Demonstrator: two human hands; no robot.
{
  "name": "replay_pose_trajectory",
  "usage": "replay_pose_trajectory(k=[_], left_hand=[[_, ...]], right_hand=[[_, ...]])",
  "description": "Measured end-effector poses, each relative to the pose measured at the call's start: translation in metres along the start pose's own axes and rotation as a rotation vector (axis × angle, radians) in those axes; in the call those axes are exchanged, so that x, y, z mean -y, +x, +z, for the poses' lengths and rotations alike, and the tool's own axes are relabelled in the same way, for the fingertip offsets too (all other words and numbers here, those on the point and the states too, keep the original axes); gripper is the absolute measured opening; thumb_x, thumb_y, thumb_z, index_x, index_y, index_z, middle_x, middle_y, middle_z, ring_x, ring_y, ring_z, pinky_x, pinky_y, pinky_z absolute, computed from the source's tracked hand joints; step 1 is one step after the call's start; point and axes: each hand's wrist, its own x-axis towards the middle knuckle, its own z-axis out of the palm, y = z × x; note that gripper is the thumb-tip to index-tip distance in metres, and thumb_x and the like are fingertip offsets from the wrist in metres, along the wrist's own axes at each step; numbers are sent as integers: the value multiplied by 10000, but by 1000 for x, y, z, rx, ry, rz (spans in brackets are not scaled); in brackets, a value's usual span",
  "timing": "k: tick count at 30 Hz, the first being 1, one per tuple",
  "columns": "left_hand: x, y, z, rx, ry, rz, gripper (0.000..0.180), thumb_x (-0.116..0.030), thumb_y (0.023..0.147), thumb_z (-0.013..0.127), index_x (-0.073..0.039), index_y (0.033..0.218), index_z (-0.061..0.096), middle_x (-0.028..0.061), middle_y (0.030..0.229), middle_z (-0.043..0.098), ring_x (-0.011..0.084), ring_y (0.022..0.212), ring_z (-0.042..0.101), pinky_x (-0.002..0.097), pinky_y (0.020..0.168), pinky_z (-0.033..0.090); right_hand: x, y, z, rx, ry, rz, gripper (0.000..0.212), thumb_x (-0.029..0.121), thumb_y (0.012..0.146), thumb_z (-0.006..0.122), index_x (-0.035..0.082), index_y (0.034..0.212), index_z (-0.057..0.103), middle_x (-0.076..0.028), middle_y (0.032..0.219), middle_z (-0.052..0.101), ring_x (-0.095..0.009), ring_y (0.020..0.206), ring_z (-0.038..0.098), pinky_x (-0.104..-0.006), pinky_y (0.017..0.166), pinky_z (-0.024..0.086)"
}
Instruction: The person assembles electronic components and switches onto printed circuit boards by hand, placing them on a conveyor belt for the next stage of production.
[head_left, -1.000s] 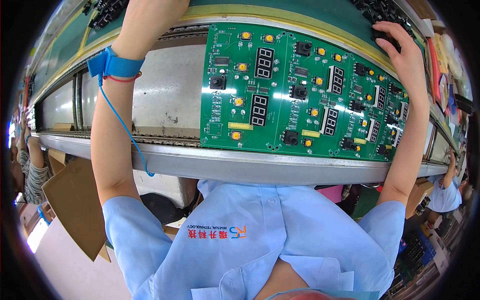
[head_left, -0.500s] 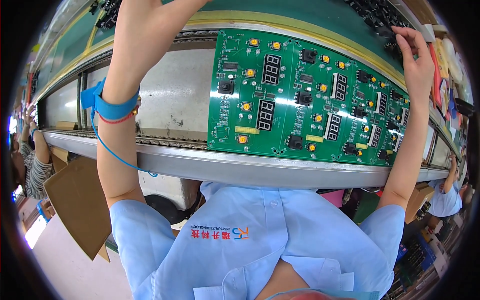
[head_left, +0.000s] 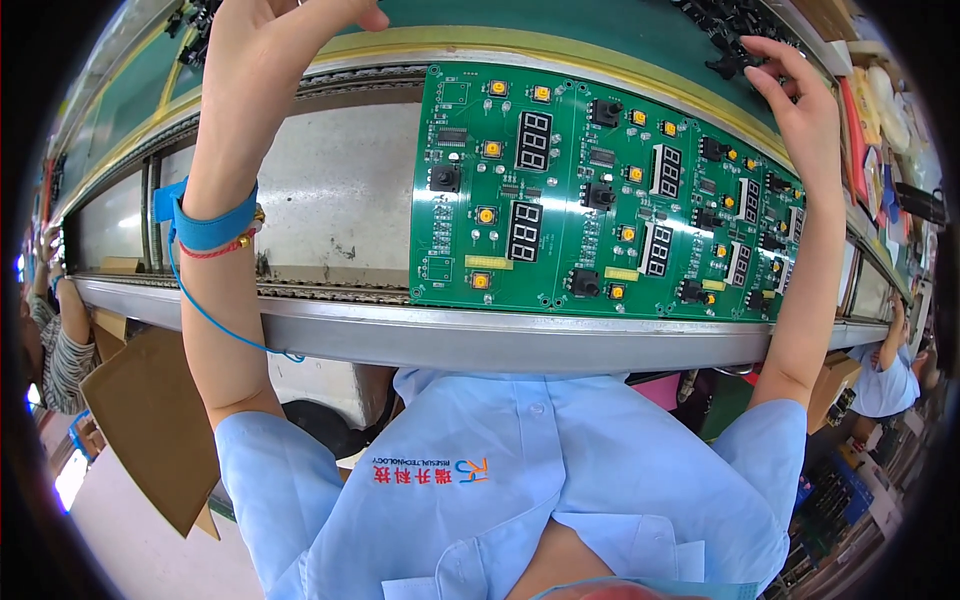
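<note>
A green circuit board panel (head_left: 560, 240) lies on the conveyor rails in front of me. It carries white-digit displays (head_left: 534, 140), yellow push buttons (head_left: 486, 216) and black square parts with round posts (head_left: 443, 178). My right hand (head_left: 805, 110) is above the panel's far right corner, thumb and forefinger apart. Its fingertips are beside a pile of loose black parts (head_left: 735, 58); I see nothing held. My left hand (head_left: 265, 45) reaches over the far rail at the left. Its thumb shows, but the other fingers are cut off by the upper edge.
A blue wrist strap (head_left: 215, 222) with a cord is on my left wrist. More black parts (head_left: 193, 40) lie at the far left on the green surface (head_left: 520, 22). The metal front rail (head_left: 450, 340) runs before me. Other people work at both sides; cardboard (head_left: 150, 420) stands lower left.
My right hand has moved left along the pile of black parts, its thumb and forefinger still apart. The left hand has shifted slightly left, and its thumb tip now shows. The board's parts look unchanged.
</note>
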Motion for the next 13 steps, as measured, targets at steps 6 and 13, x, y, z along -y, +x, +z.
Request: replay_pose_trajectory(k=[6, 13], left_hand=[[-32, 11, 54, -444, 1281, -473, 334, -22, 894, 585, 18, 1207, 476, 70, 942, 594, 153, 830, 631, 288, 793, 535], [-56, 2, 32, -422, 1324, -629, 454, -69, 922, 573, -30, 1348, 419, 59, 966, 592, 179, 878, 647, 290, 819, 526]], right_hand=[[16, 7, 13, 138, -246, -237, 363, -30, 820, 595, 98, 1159, 605, -18, 982, 591, -137, 844, 546, -233, 771, 436], [26, 30, 14, 257, 349, -131, 184, 26, 914, 566, 62, 1092, 592, -104, 1222, 584, -248, 1074, 588, -342, 938, 442]])
